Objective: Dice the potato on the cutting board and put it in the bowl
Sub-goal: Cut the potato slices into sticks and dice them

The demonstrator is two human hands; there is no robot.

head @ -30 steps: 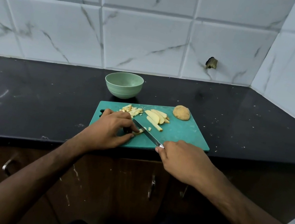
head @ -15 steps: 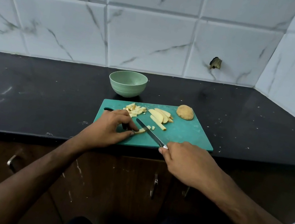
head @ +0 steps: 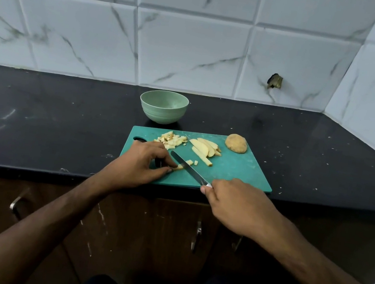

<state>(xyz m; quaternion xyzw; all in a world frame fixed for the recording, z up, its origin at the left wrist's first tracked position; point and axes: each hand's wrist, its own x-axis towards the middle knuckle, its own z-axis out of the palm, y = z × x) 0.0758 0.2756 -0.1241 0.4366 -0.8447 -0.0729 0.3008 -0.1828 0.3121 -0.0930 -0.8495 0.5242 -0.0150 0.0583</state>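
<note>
A black stone countertop (head: 61, 120) carries a teal cutting board (head: 233, 174) at its front edge, with a pale green bowl (head: 163, 109) just behind the board. The left hand (head: 139, 166) pinches a potato strip (head: 179, 167) between thumb and fingertips; the right hand (head: 235, 204) is curled round the handle of a knife (head: 188, 168) whose blade crosses that strip. Farther back lie an uncut potato half (head: 236, 143), potato wedges (head: 205, 148) and a pile of diced potato (head: 172, 138).
</note>
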